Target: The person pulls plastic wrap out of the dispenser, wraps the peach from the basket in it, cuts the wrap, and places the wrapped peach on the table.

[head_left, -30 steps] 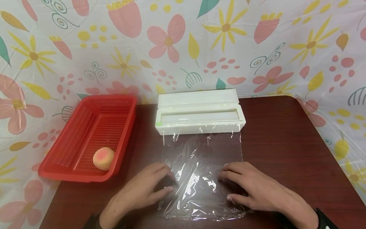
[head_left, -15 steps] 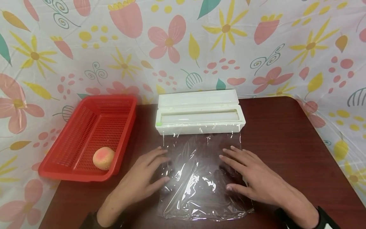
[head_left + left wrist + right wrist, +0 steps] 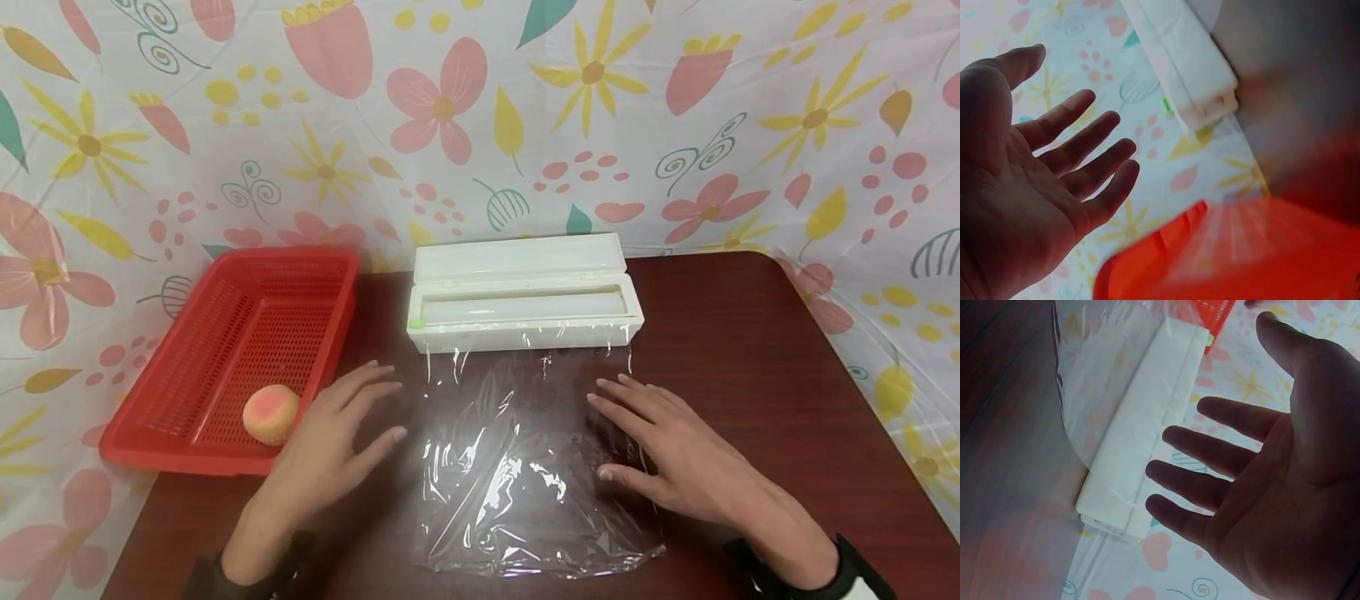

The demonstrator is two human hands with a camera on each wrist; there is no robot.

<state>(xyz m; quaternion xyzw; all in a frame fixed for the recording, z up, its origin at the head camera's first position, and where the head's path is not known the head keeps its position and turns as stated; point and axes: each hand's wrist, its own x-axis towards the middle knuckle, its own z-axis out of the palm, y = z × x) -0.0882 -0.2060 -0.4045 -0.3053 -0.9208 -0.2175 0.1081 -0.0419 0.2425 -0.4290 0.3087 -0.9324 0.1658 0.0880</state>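
A sheet of clear plastic wrap (image 3: 525,475) lies wrinkled and shiny on the table, drawn out from a white wrap dispenser (image 3: 525,337) whose lid stands raised at the back. My right hand (image 3: 671,454) is spread over the sheet's right edge, fingers extended and holding nothing. To the left of the sheet, my left hand (image 3: 322,450) hovers beside the red basket (image 3: 318,408), its fingers apart and nothing in them. Inside the basket's near right corner sits a round peach (image 3: 271,415) with a pink top. The left wrist view shows the left palm (image 3: 1022,181) bare.
The dark red-brown table (image 3: 757,367) reaches back to a flower-patterned cloth (image 3: 480,125), which also hangs along both sides. The basket stands at the table's left edge. A small green piece (image 3: 417,324) sits on the dispenser's left end.
My left hand has moved left, off the wrap's edge and over to the basket. My right hand has slid slightly forward along the sheet, its fingers straightening out.
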